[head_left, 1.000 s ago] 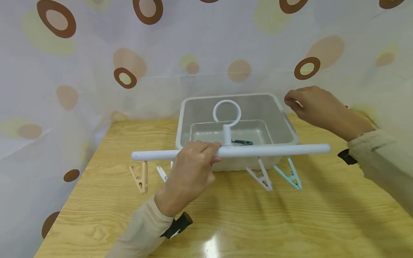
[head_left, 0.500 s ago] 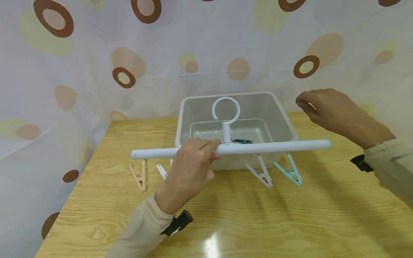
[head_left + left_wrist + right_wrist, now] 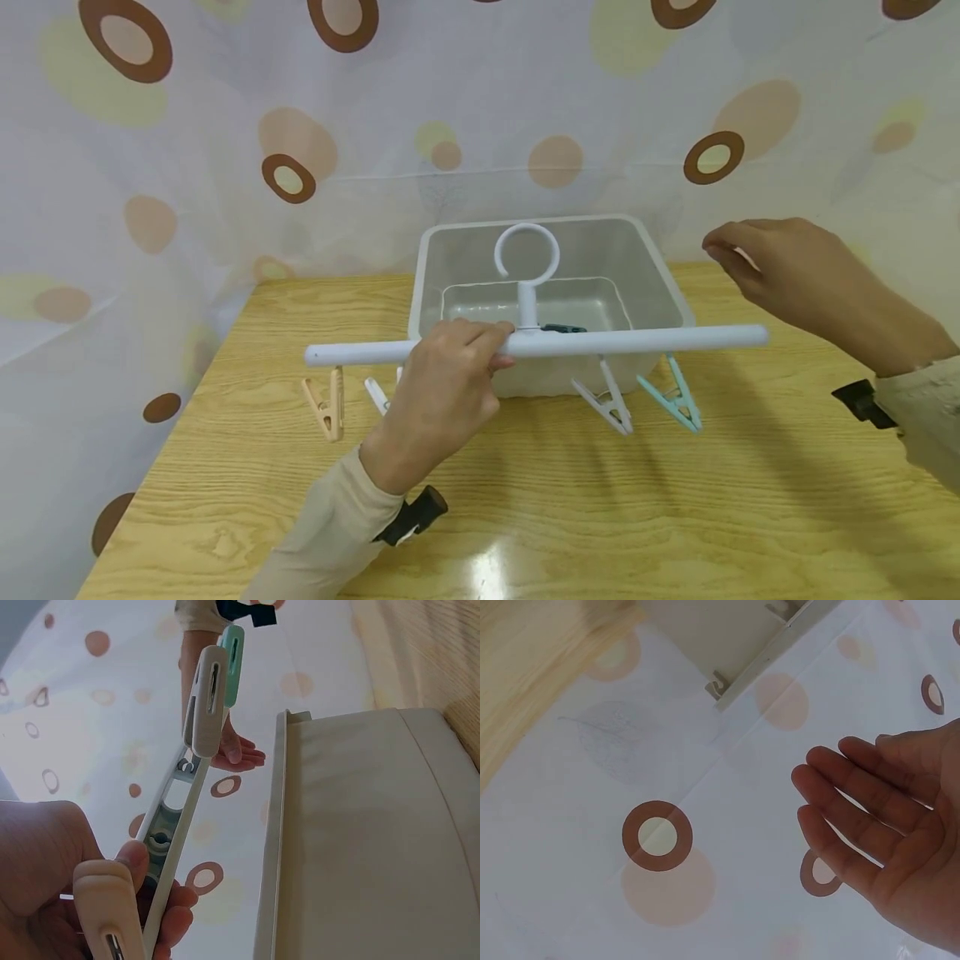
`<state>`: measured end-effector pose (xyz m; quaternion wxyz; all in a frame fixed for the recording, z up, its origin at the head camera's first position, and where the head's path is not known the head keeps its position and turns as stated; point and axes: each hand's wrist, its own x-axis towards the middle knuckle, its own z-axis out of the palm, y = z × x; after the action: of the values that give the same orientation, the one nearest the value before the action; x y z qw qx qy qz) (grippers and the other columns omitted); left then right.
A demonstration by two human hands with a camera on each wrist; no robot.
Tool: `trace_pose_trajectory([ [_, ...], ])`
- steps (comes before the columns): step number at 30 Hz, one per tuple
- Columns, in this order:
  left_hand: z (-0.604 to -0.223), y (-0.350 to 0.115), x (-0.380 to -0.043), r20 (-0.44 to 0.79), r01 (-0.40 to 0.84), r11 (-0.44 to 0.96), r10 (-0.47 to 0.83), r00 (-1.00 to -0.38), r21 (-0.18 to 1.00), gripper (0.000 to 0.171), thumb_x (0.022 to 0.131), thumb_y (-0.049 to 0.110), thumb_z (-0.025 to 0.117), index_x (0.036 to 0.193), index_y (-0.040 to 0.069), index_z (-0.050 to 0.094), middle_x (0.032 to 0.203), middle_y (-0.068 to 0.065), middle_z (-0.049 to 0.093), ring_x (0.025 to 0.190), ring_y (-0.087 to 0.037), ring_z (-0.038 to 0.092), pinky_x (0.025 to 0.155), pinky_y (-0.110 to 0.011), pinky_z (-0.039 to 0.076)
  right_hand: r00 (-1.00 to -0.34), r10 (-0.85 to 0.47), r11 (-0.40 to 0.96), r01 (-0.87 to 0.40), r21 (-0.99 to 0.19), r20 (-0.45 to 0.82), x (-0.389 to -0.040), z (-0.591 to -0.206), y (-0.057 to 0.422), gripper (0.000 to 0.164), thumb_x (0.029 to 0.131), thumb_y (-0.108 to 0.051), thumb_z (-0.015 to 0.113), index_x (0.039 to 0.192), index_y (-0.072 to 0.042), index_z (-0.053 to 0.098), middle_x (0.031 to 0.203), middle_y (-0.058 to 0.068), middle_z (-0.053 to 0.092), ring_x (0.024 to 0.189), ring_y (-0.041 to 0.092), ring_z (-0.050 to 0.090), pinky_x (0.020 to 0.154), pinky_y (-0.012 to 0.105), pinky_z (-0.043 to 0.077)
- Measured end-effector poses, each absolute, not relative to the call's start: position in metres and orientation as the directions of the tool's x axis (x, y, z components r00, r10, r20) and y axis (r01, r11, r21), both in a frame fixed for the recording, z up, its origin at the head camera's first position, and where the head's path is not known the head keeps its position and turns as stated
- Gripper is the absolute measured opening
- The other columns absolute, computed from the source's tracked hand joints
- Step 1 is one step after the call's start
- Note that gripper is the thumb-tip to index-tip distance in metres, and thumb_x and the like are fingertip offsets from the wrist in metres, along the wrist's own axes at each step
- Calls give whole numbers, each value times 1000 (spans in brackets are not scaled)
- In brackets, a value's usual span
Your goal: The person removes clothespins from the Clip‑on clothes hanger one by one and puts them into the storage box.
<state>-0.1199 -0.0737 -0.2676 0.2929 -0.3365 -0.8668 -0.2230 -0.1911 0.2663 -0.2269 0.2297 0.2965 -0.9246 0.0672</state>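
Head camera: slim white hanger (image 3: 573,343) with ring-like, gapped hook (image 3: 555,256).

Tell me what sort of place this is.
Probably an indoor, household-style workspace, perhaps staged: a wood-grained table in front of a spotted sheet, with a plastic bin and a white clip hanger.

The head view is bright, with white glare on the bench (image 3: 570,517) and a soft shadow slanting across its right side. The left wrist view is dimmer, the patterned sheet (image 3: 75,750) glowing at left above the shaded left hand (image 3: 56,844); the right wrist view is flat and greyish.
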Motion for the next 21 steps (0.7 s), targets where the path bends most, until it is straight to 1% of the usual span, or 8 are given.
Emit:
trace_pose_trajectory([
  [4,-268,-74,-121,660,715,674,455,-598,183,25,77,-5,75,101,-4,71,91,-10,72,79,-24,66,71,-33,53,-686,-532,804,-594,41,497,-185,-228,267,11,86,3,66,97,4,67,84,14,69,62,27,60,61,48,48],
  [7,-269,-74,-122,659,714,677,456,-598,180,25,77,-3,75,101,-4,71,91,-10,72,79,-24,67,71,-33,53,-679,-532,804,-593,49,505,-180,-229,268,12,86,3,65,97,4,67,84,15,70,60,26,60,58,48,49],
  [13,-269,-74,-122,658,717,672,456,-600,188,26,77,-5,74,102,-4,70,92,-10,72,81,-24,67,72,-34,52,-674,-525,805,-592,46,520,-172,-232,271,11,88,2,64,98,5,67,86,16,70,60,26,60,55,46,48],
  [16,-269,-74,-123,658,716,673,455,-600,187,25,77,-4,74,102,-3,70,92,-10,72,81,-24,67,72,-34,52,-688,-515,813,-582,36,511,-167,-232,271,12,91,0,61,100,6,68,88,18,70,61,27,62,56,47,49],
  [18,-269,-74,-123,658,715,674,455,-600,185,25,77,-4,74,102,-3,71,92,-9,72,81,-24,67,71,-34,52,-692,-515,816,-577,41,506,-163,-232,270,14,92,-1,60,101,6,68,85,17,71,57,23,58,54,45,48],
  [21,-269,-75,-124,662,716,673,453,-597,184,26,76,-6,74,102,-3,71,91,-9,72,80,-24,67,70,-34,52,-706,-506,825,-564,38,496,-157,-232,269,17,93,-2,59,105,6,68,80,14,70,51,15,49,48,37,44],
])
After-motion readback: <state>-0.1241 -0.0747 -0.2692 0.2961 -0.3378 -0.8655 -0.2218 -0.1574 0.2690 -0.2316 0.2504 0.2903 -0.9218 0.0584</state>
